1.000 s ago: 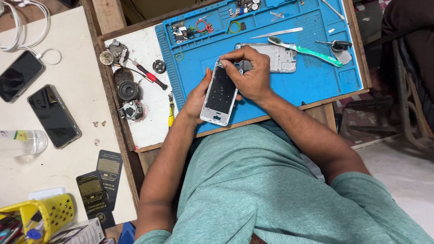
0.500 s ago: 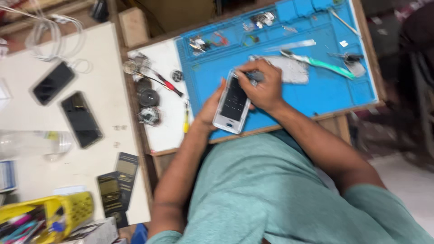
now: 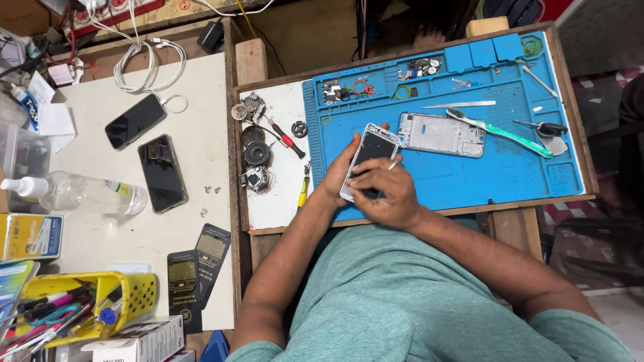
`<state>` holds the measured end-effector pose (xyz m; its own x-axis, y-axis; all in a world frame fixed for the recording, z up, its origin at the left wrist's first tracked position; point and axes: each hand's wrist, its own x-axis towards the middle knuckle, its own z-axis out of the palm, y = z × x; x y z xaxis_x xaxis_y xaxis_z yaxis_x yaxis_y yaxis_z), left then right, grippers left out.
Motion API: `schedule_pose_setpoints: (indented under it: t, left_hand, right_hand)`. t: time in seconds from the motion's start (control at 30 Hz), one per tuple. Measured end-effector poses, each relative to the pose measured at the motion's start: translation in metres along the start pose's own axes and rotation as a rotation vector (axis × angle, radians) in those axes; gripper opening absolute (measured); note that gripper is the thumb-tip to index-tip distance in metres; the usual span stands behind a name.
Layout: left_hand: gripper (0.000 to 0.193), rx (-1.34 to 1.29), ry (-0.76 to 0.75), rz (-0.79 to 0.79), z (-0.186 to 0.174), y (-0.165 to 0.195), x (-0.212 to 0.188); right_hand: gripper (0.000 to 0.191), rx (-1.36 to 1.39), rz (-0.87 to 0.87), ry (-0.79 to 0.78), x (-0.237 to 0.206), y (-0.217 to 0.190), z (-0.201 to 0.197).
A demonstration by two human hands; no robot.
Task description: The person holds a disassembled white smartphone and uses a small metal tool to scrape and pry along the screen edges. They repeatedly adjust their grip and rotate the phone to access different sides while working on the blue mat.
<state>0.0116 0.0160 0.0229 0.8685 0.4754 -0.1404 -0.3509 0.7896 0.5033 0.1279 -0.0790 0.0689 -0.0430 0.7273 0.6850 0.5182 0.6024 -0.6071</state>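
Far left, white side table (image 3: 201, 87): clear spray bottle (image 3: 80, 194), two dark phones (image 3: 134, 121) (image 3: 162, 173) lying face up, white cable (image 3: 144, 64) coiled above them, yellow basket (image 3: 137, 295) of pens at the near corner. Next over, wooden bench with a white board (image 3: 278, 201): red-handled screwdriver (image 3: 287, 139), a few round metal parts (image 3: 257, 155), small yellow-handled driver (image 3: 303, 194). Then the blue work mat (image 3: 483, 181). Left hand (image 3: 337, 179) cups a white-framed phone (image 3: 367, 157) from below, fingers wrapped round its edge, phone tilted just above the mat's near-left part. Right hand (image 3: 382, 191) lies over the phone's lower end, pinching a thin metal tool (image 3: 392, 165) against it; exact tip contact hidden. Just right of the phone: a bare silver phone frame (image 3: 441, 134) flat on the mat, so my read is teardown is well underway, one shell already off. Beyond it a metal blade (image 3: 459, 104), green toothbrush (image 3: 510, 134), tweezers (image 3: 540, 126). Tiny screws and bits sit in the mat's top trays (image 3: 416, 70). Phone in hand looks part-assembled; reassembly or further prying left, can't tell which.
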Motion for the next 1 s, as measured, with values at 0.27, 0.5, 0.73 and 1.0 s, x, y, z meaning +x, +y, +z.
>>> schedule_pose_setpoints:
  t: [0.27,0.5,0.73,1.0]
  left_hand:
    - [0.067,-0.064,-0.144,-0.004,-0.007,-0.002,-0.001]
    - [0.066,-0.042,-0.156,-0.044,-0.009,-0.003,0.000]
    - [0.068,0.071,-0.143,-0.015,-0.013,-0.004,0.003]
    - [0.067,0.044,-0.165,-0.057,-0.016,-0.007,0.006]
  right_hand:
    - [0.018,0.104,-0.104,-0.063,-0.004,-0.001,0.005]
    - [0.024,0.123,-0.106,-0.125,-0.005,0.005,0.001]
    - [0.023,0.085,-0.064,-0.161,-0.009,0.010,0.002]
    - [0.024,0.126,-0.090,-0.239,-0.010,0.009,-0.011]
